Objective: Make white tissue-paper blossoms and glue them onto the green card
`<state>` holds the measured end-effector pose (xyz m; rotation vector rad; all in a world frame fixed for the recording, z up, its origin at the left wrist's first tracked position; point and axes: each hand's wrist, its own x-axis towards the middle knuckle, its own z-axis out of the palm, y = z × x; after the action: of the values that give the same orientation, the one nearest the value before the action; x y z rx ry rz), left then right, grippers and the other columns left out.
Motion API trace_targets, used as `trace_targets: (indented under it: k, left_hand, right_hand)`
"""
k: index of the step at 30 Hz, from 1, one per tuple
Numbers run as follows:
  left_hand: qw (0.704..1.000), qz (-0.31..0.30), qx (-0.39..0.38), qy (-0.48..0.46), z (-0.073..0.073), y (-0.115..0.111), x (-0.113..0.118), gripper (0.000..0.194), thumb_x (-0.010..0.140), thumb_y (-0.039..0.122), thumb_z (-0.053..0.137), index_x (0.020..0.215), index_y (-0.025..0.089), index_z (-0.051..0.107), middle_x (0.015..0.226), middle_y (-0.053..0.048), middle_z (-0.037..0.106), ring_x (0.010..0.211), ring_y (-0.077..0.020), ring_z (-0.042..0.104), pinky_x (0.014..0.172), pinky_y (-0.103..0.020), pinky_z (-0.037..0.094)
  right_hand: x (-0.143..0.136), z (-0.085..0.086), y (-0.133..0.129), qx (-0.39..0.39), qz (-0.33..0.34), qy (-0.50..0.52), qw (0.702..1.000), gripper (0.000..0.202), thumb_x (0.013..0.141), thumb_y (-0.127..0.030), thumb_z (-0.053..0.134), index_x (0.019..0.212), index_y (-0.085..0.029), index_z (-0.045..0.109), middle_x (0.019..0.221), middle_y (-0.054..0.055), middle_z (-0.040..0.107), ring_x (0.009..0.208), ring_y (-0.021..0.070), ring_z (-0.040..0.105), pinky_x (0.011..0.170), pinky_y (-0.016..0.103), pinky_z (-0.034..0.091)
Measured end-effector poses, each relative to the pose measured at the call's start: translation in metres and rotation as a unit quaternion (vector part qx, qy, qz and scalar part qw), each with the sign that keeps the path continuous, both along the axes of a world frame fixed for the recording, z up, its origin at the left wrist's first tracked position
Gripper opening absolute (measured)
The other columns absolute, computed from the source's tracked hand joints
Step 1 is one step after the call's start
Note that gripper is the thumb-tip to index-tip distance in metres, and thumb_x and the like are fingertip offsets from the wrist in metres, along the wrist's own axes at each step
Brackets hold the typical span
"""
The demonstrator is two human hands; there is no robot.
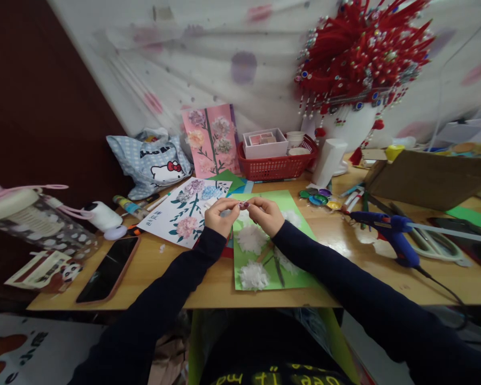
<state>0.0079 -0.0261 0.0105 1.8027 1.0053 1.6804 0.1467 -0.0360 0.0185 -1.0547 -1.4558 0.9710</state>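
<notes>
My left hand (221, 215) and my right hand (265, 214) meet fingertip to fingertip above a light green sheet (304, 227). Both are closed in a pinch, and whatever sits between the fingertips is too small to make out. White ruffled paper flowers (254, 276) lie on the green sheet, along with dark stem-like strips (279, 271). My forearms and hands hide part of the sheet. Close to my left hand is a white sheet with pictured flowers (186, 227) in purple, blue and pink.
A blue glue gun (396, 230) with a cord lies at right, near paint pots (318, 199). Behind stand a red basket (270, 167), a pink flower picture (202, 160) and a red beaded headdress (361, 59). A phone (108, 270) and tumbler (44, 222) are at left.
</notes>
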Motion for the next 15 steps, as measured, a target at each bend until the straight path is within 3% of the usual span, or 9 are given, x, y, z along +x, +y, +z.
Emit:
trace_targets:
  k: [15]
  left_hand:
    - [1.0,-0.005,-0.02,-0.019,-0.0023,0.0019,-0.0009,0.01,0.068,0.023,0.064,0.07,0.016,0.071,0.076,-0.006,0.067,0.076,-0.0159,0.062,0.074,-0.028,0.049]
  right_hand:
    - [0.0005,-0.002,0.0014,0.005,0.017,0.014,1.0,0.025,0.071,-0.038,0.051,0.068,-0.015,0.057,0.044,-0.006,0.042,0.04,0.0062,0.035,0.043,0.021,0.029]
